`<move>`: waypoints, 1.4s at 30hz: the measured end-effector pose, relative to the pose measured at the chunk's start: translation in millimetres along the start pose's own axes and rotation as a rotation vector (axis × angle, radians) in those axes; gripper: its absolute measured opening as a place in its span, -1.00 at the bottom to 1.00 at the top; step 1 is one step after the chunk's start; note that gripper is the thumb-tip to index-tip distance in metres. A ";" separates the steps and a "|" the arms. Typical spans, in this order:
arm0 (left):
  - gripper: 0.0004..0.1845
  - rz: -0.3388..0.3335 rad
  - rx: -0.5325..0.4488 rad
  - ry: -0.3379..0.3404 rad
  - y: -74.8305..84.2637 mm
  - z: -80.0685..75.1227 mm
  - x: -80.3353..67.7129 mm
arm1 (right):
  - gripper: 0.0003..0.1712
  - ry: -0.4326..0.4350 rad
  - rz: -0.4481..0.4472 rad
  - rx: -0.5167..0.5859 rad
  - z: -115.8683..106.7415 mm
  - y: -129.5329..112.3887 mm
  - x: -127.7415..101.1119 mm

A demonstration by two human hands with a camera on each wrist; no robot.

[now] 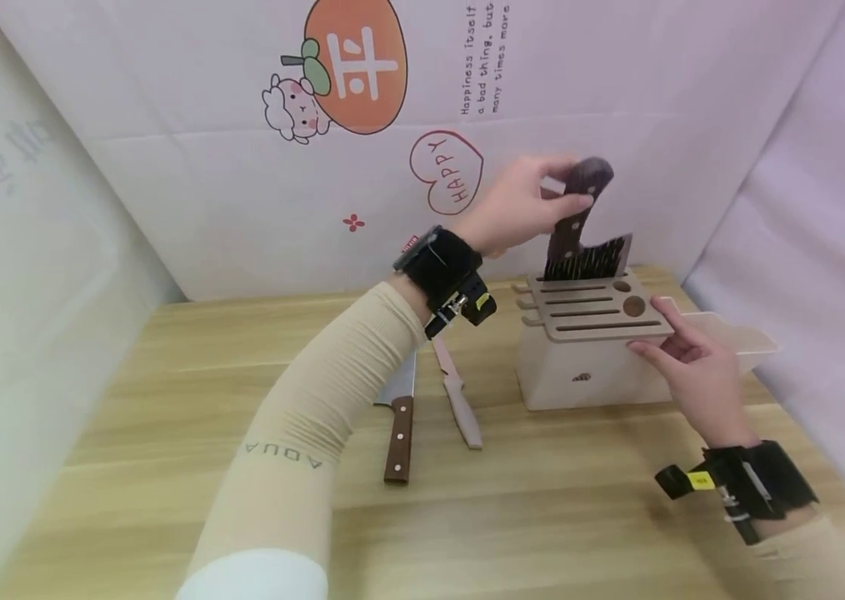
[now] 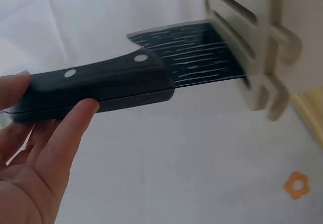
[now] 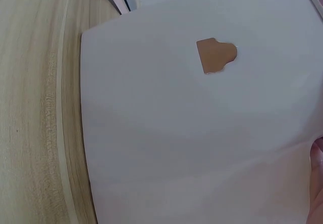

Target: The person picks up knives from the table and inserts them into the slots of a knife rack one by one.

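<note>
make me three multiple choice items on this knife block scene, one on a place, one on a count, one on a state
1. Where is the dark cleaver's blade?
A. flat on the table
B. partly in the knife block's rearmost slot
C. in a round hole

2. How many knives lie on the table?
A. two
B. four
C. none

3. How is the left hand?
A. open, idle
B. gripping the cleaver's handle
C. flat on the table

Answers:
1 B, the blade stands half sunk in the back slot.
2 A, a wooden-handled knife and a pale knife.
3 B, fingers curl round the handle.
</note>
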State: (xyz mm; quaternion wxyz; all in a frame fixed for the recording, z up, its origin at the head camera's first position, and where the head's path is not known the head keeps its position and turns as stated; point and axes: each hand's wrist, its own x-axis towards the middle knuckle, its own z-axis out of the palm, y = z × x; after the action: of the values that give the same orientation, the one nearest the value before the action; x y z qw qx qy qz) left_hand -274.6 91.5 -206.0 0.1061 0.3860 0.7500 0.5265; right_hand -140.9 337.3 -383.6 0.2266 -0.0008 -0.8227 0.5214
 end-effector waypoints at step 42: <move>-0.69 0.162 0.374 -0.027 -82.0 -44.8 -85.4 | -0.25 0.055 -0.011 0.280 13.6 8.6 0.9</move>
State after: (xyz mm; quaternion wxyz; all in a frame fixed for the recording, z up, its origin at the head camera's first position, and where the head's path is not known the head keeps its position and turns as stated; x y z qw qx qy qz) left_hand -280.3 -11.3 -279.7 -0.0004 0.4651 0.7997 0.3796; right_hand -148.8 329.8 -395.5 0.2498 0.0214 -0.7354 0.6296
